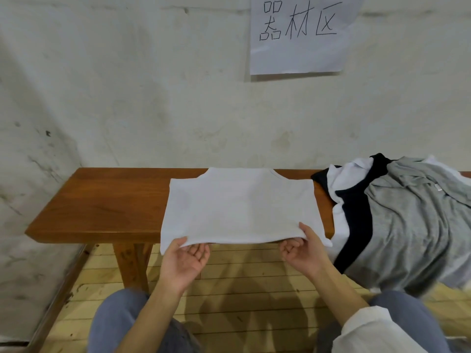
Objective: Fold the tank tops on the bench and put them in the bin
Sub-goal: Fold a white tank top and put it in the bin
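Left hand (pixel 184 261) palm up, thumb over, fingers under near hem of white tank top (pixel 239 207); right hand (pixel 304 250) pinches same hem alongside. Paired grip likely readies fold away from body. Top lies flat on bench (pixel 102 207) beyond hands. Unfolded pile (pixel 397 220) right of right hand. Bin not visible.

One bench (pixel 102 200), perhaps four tank tops (pixel 239 207)

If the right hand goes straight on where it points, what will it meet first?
Probably the bench, just behind the white tank top hem the right hand pinches; depth is unclear.
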The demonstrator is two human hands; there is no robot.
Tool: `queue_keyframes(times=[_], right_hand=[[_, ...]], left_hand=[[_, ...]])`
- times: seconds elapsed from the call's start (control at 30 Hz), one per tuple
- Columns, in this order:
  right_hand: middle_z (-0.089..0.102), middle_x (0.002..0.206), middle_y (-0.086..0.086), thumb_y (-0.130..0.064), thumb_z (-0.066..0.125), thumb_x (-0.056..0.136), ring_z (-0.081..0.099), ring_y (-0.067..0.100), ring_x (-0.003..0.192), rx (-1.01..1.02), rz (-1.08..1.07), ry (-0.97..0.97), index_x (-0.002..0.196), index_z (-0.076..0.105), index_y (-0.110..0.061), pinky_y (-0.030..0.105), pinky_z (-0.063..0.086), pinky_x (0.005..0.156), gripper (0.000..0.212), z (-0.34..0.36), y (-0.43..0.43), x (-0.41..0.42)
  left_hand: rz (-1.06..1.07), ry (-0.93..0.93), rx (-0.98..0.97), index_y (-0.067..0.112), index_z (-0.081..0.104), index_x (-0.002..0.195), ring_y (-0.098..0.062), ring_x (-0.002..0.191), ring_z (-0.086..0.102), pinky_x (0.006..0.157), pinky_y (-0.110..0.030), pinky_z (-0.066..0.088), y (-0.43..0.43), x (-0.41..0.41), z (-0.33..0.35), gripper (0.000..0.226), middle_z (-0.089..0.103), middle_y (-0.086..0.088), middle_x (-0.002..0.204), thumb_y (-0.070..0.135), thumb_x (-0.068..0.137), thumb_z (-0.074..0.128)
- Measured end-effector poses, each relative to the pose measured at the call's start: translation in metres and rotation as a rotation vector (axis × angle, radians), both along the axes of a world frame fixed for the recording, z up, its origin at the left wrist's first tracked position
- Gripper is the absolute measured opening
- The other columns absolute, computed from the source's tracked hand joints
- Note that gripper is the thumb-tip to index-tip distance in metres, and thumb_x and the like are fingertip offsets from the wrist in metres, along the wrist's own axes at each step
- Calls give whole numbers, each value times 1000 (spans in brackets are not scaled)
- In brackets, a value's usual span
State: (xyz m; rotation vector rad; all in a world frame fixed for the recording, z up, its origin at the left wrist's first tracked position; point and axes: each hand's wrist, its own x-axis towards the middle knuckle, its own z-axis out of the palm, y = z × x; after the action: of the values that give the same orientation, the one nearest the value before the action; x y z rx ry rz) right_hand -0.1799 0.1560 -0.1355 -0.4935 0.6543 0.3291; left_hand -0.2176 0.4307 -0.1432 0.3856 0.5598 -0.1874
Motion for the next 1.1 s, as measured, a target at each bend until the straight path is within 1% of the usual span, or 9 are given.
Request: queue_keyframes(times=[0.07,0.13,0.23,0.33,0.47,0.57,0.67,0.83,1.1], right_hand=[[32,44,-4,-36,49,96,34,9,39,-160,-15,-35,94,58,-13,25,38,59,25,16,1,0],[41,47,-4,-37,44,99,40,9,42,-463,-36,-110,87,55,-15,25,39,55,27,29,3,0],[60,82,-2,-37,44,100,58,11,73,-835,-150,-179,108,52,-17,25,47,66,23,53,8,-10],[56,92,-2,-37,44,99,54,13,83,-1050,-220,-245,112,47,-15,29,44,78,26,77,13,-25],[54,86,-7,-35,47,98,52,5,79,-1105,-303,-335,109,47,-15,22,43,69,23,103,19,-45],[56,84,-7,-34,48,98,54,4,78,-1102,-377,-376,106,51,-14,17,42,64,23,113,20,-53],[57,86,-7,-37,49,97,56,7,81,-1092,-423,-365,106,52,-17,19,47,67,23,119,20,-60],[57,83,-5,-35,52,96,57,11,79,-1056,-451,-390,83,50,-31,23,46,65,14,123,16,-63],[58,82,-5,-35,52,96,57,10,79,-1074,-426,-413,83,51,-29,22,45,65,14,115,15,-48]], left_hand=[[24,-15,18,10,59,101,-22,96,58,86,-36,47,2,3,17,17,65,-8,95,16,87,52],[46,-40,58,11,59,92,-21,95,60,83,-36,48,6,4,33,11,65,-7,93,16,87,51],[94,-77,284,13,52,81,-19,84,61,75,-34,53,4,0,59,10,62,-4,81,13,90,50],[230,-84,656,12,53,86,-16,73,58,69,-30,55,-10,-10,84,8,56,-5,76,7,92,52],[386,-158,814,10,55,82,-14,58,57,54,-24,54,-23,-23,113,10,55,-5,67,9,92,55],[451,-189,871,12,56,81,-10,53,59,57,-26,53,-31,-30,130,13,57,-4,66,14,93,55],[503,-239,907,15,56,79,-10,53,57,56,-23,53,-36,-36,137,16,58,0,62,17,95,54],[528,-302,1008,14,54,76,-14,54,53,57,-27,49,-41,-42,139,19,56,-4,62,19,95,54],[563,-266,1002,17,54,74,-10,49,53,52,-23,50,-42,-26,129,21,57,6,53,20,95,54]])
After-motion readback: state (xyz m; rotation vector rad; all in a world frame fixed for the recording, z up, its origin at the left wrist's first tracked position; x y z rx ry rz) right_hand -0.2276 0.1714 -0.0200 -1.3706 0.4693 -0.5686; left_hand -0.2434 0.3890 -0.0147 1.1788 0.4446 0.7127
